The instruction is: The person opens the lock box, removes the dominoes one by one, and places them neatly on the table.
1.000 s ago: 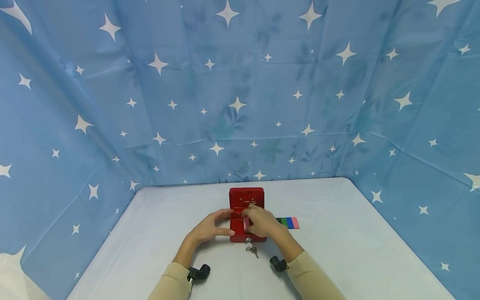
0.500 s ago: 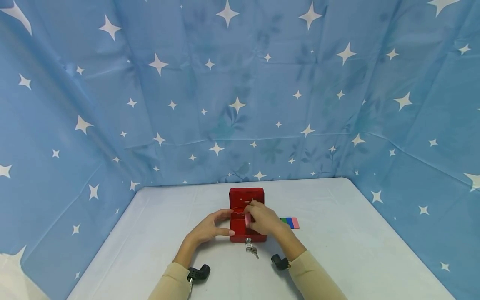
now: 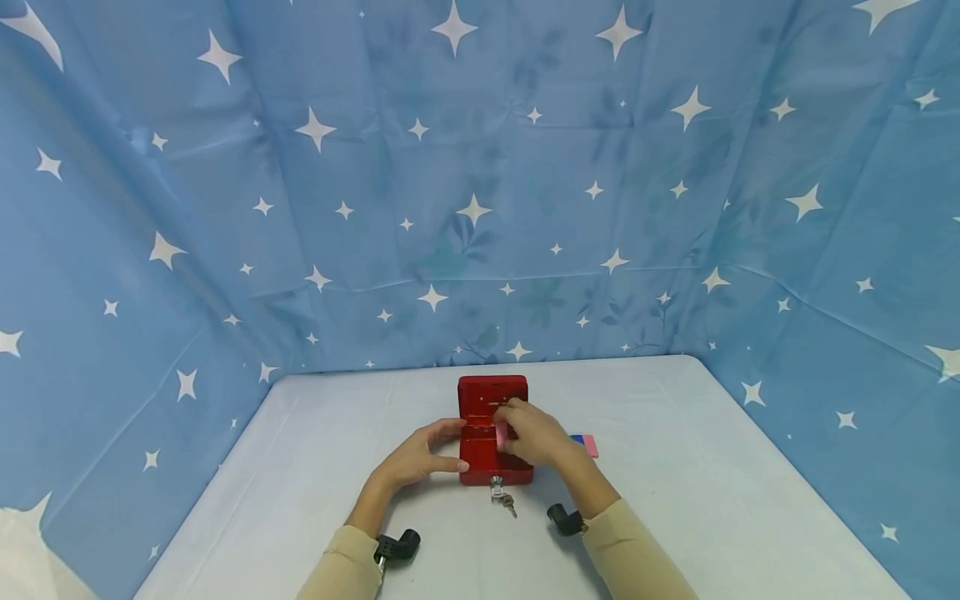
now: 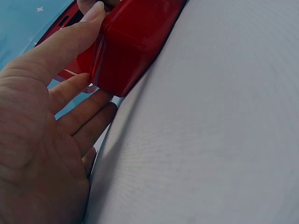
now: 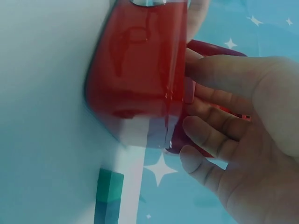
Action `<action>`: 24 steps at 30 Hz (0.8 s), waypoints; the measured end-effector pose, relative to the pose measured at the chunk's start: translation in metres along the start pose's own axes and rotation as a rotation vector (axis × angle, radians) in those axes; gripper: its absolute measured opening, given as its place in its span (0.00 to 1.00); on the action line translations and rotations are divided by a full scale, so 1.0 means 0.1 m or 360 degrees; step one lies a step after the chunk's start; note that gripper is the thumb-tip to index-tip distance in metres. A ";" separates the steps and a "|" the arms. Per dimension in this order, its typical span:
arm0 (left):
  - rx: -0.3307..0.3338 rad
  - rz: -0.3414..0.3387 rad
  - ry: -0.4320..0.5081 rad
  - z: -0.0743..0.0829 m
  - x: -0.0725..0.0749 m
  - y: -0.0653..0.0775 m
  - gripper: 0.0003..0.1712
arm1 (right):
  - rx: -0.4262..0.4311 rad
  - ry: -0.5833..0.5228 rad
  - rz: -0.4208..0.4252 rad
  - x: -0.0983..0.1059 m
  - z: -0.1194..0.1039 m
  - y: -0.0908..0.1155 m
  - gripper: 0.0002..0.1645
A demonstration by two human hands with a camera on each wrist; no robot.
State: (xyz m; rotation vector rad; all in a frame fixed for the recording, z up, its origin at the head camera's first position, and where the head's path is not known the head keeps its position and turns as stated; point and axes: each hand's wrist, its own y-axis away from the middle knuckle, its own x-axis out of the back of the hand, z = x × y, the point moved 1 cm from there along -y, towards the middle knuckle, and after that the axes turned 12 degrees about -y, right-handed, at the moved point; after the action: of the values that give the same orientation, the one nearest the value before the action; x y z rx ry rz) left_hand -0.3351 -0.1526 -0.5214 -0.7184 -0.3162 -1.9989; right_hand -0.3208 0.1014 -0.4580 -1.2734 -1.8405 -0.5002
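Observation:
A red cash box stands on the table with its lid raised. My left hand rests against its left side, thumb on the near rim and fingers farther back; the left wrist view shows those fingers fairly straight. Inside the box's right part, my right hand pinches a small pink block between thumb and fingers. Only a sliver of that block shows in the right wrist view. A lock with keys hangs at the box's front.
To the right of the box, partly behind my right wrist, lies a row of coloured blocks; blue and pink ends show. White cloth covers the table. Blue star-patterned curtains stand behind it and at both sides.
My right hand has shifted a little to the right inside the box, with the pink block. It covers more of the coloured row. My left hand stays where it was.

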 end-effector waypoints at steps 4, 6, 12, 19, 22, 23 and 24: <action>0.0004 0.0004 -0.0027 -0.01 0.00 0.00 0.44 | 0.0010 -0.0001 0.0014 0.05 0.04 0.00 0.26; 0.0008 0.0004 -0.0037 -0.02 0.00 0.00 0.44 | 0.0021 0.0005 0.0020 0.07 0.05 0.00 0.26; 0.0014 0.0002 -0.0048 -0.02 0.00 0.00 0.44 | 0.0014 -0.0005 0.0004 0.13 0.10 0.02 0.27; 0.0009 0.0007 -0.0044 -0.01 0.00 0.01 0.44 | -0.0005 -0.0066 -0.0018 0.19 0.12 0.04 0.26; 0.0010 0.0008 -0.0039 -0.01 0.00 0.00 0.44 | -0.0007 -0.0110 -0.0039 0.21 0.14 0.05 0.26; 0.0011 0.0008 -0.0036 -0.01 0.00 0.00 0.44 | -0.0007 -0.0123 -0.0047 0.21 0.15 0.05 0.25; 0.0011 0.0009 -0.0033 -0.01 0.00 -0.01 0.44 | -0.0001 -0.0136 -0.0054 0.22 0.16 0.05 0.25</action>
State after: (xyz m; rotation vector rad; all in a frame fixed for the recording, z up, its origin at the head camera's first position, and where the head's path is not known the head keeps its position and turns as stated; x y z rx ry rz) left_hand -0.3360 -0.1529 -0.5223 -0.7355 -0.3327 -1.9852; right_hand -0.3258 0.1278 -0.4505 -1.2834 -1.9356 -0.4714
